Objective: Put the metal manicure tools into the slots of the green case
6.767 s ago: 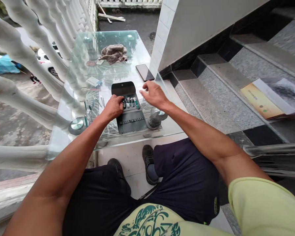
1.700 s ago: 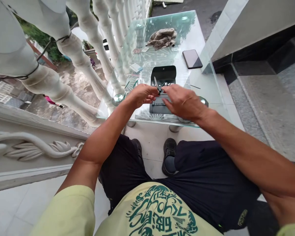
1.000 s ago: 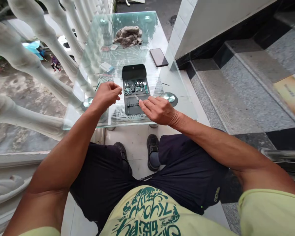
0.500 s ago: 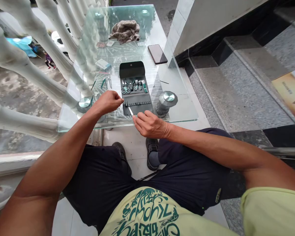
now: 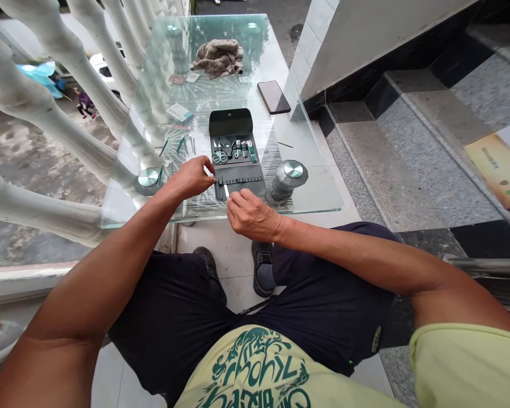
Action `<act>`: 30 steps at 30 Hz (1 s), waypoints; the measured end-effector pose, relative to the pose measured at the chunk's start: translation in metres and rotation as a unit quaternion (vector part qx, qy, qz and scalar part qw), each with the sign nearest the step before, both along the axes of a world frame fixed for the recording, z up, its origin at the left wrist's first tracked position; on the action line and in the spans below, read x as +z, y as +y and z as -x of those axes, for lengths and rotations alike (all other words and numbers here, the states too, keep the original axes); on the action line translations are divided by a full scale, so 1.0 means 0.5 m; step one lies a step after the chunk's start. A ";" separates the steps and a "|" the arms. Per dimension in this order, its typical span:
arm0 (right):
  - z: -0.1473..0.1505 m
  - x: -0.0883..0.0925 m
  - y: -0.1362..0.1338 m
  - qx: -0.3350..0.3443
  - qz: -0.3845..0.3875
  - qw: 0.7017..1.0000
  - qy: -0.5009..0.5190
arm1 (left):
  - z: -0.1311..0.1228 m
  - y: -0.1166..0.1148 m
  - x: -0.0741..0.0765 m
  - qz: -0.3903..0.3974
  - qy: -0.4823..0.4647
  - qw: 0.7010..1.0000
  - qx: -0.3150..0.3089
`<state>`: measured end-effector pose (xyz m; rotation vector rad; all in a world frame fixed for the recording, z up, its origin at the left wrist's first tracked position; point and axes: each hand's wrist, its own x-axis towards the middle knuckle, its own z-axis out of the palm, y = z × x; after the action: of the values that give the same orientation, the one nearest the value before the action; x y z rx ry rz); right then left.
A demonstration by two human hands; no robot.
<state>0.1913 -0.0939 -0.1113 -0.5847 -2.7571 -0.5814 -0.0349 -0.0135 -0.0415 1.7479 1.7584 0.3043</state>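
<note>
— Where is the slim silvery metal tool (image 5: 226,191)?
— Pinched in the right hand (image 5: 253,215), at near left of the flat black leathery case (image 5: 238,172). The left hand (image 5: 194,175) curls, hold unclear.
— Handling?
— Probably light, stiff; take the near end.

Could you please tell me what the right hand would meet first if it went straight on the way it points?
The right hand, with its slim tool, would most likely meet the lower part of the open black case first, though depth is unclear.

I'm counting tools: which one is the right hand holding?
The slim, pale-tipped tool pinched in the right hand; other visible tools sit in the black case or lie on the glass table.
</note>
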 end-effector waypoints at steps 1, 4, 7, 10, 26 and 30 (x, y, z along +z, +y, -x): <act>0.001 0.003 0.005 -0.003 0.004 1.000 -0.005 | -0.001 -0.001 0.001 -0.001 -0.009 1.000 0.001; 0.005 0.009 0.022 -0.017 0.037 0.999 -0.007 | -0.002 -0.003 0.005 0.003 -0.029 1.000 -0.002; 0.010 0.012 0.039 -0.032 0.079 0.996 0.009 | -0.004 -0.004 0.008 0.009 -0.032 0.999 -0.001; 0.012 0.011 0.053 -0.034 0.086 0.996 0.011 | -0.004 -0.002 0.007 0.007 -0.031 0.999 -0.004; -0.002 0.014 0.074 -0.029 0.069 0.997 0.022 | 0.052 0.029 0.028 -0.054 -0.024 0.996 0.065; -0.018 0.037 0.083 -0.060 0.066 0.994 0.066 | 0.142 0.091 0.061 -0.170 0.020 0.972 0.159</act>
<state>0.2003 -0.0523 -0.0927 -0.7937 -2.6639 -0.3713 -0.1058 0.0318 -0.0109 1.6973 2.1157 0.7489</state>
